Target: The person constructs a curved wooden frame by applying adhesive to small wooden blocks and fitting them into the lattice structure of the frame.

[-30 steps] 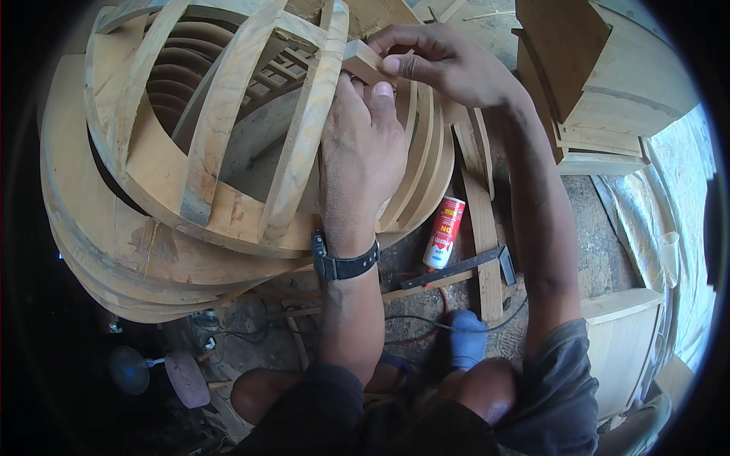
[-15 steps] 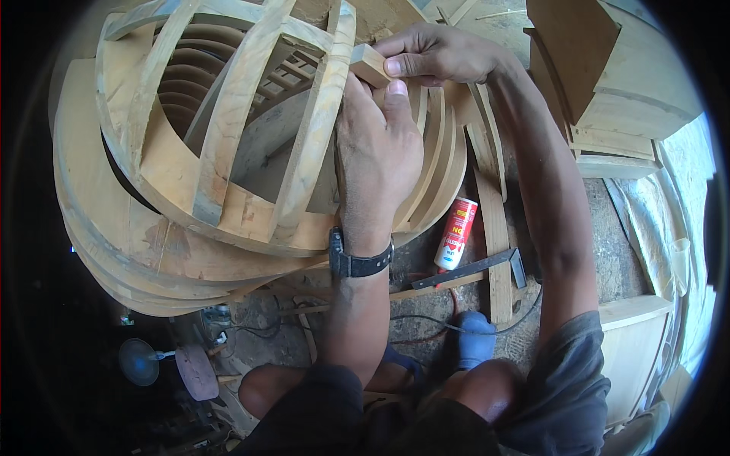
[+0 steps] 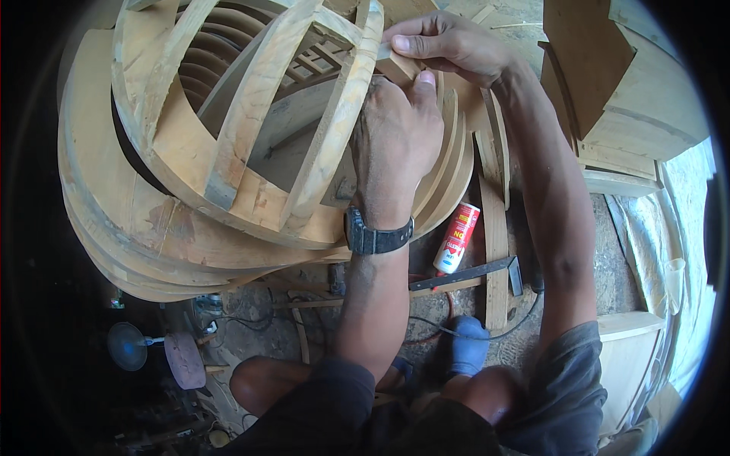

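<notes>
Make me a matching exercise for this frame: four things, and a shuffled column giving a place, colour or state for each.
1. Wooden block
2. Watch
3. Bottle
4. Metal square

A. Red and white
B. Lying across a wooden strip
C. Touched by the right hand
D. Strapped around the left wrist

Pairs: 1-C, 2-D, 3-A, 4-B

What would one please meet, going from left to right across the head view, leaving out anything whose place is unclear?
Bluish round disc → pinkish-grey round piece → wooden block → red-and-white bottle → silvery sheeting.
</notes>
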Available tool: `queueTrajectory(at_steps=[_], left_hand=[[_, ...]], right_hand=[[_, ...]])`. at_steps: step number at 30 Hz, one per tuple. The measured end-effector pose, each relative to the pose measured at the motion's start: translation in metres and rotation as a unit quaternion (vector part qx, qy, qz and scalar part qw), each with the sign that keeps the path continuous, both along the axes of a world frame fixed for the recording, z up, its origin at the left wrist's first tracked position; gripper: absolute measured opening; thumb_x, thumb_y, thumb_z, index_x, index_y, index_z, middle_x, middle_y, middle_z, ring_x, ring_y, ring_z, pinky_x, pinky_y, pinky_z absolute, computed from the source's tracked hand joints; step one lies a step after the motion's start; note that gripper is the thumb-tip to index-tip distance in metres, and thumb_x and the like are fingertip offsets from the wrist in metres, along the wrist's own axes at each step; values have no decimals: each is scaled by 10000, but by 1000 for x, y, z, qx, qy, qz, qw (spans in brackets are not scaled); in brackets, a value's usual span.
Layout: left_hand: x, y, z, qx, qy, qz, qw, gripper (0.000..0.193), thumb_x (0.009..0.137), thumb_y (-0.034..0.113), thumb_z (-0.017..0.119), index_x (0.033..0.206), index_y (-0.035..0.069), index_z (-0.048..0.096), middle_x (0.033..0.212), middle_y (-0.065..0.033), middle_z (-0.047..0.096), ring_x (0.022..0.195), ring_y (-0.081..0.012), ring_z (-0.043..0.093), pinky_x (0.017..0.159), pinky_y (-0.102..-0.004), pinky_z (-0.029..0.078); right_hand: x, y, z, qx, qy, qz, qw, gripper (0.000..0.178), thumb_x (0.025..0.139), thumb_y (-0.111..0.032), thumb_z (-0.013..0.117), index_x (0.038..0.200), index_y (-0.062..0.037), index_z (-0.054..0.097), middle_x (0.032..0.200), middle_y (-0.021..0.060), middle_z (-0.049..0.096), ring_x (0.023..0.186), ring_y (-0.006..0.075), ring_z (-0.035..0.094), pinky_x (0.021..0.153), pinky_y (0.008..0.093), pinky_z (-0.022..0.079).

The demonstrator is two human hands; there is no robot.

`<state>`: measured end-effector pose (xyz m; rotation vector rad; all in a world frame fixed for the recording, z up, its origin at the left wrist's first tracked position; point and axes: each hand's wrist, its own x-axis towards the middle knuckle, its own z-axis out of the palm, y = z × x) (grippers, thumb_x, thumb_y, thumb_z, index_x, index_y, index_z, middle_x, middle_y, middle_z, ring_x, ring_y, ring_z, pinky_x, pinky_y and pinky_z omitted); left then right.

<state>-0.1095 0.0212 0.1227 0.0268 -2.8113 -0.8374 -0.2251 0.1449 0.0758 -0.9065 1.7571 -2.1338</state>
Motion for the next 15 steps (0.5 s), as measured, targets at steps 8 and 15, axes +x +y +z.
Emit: queueTrajectory(at_steps=[8, 15], left_hand=[[-14, -8, -16, 17, 77, -22, 997, 439, 955, 325, 544, 963, -100, 653, 894, -316, 658, 890, -455, 648, 790, -489, 486], [-12, -4, -22, 1, 107, -10, 994, 332, 953, 252, 543, 932, -61, 653, 883, -268, 671, 868, -426, 653, 774, -481, 487]], right_hand=[[-9, 0, 9, -137, -81, 210, 965, 330, 910, -184, 696, 1173, 1, 623, 918, -5, 678, 647, 19, 547, 488, 153, 350], [-14, 1, 11, -50, -26, 154, 986, 462, 912, -283, 698, 1265, -1, 602, 834, -55, 656, 591, 5, 473, 539, 175, 376]])
